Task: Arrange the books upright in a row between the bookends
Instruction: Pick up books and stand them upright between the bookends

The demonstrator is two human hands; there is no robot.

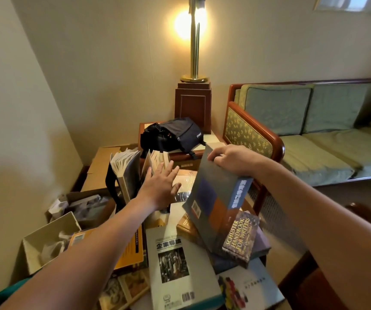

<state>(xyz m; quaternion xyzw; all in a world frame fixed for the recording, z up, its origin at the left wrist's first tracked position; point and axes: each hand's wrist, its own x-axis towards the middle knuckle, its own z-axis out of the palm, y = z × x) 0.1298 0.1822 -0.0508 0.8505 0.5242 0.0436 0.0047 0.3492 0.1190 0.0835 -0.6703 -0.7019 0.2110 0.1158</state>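
My right hand (pixel 231 161) grips the top edge of a large grey book (pixel 213 198) with blue and orange blocks on its cover, held tilted above the pile. My left hand (pixel 161 186) reaches forward with fingers spread, touching the upright books (pixel 157 161) that stand to the right of a black bookend (pixel 113 186). A thick book (pixel 127 173) leans against that bookend. Loose books lie flat below: a grey one (pixel 175 265), an orange one (pixel 128 249) and the "Handbook for Writers" (pixel 240 238).
A black bag (pixel 173 135) sits on a side table behind the books, with a lamp base (pixel 193 104) beside it. Open cardboard boxes (pixel 50 240) lie at the left. A green sofa (pixel 327 135) stands at the right.
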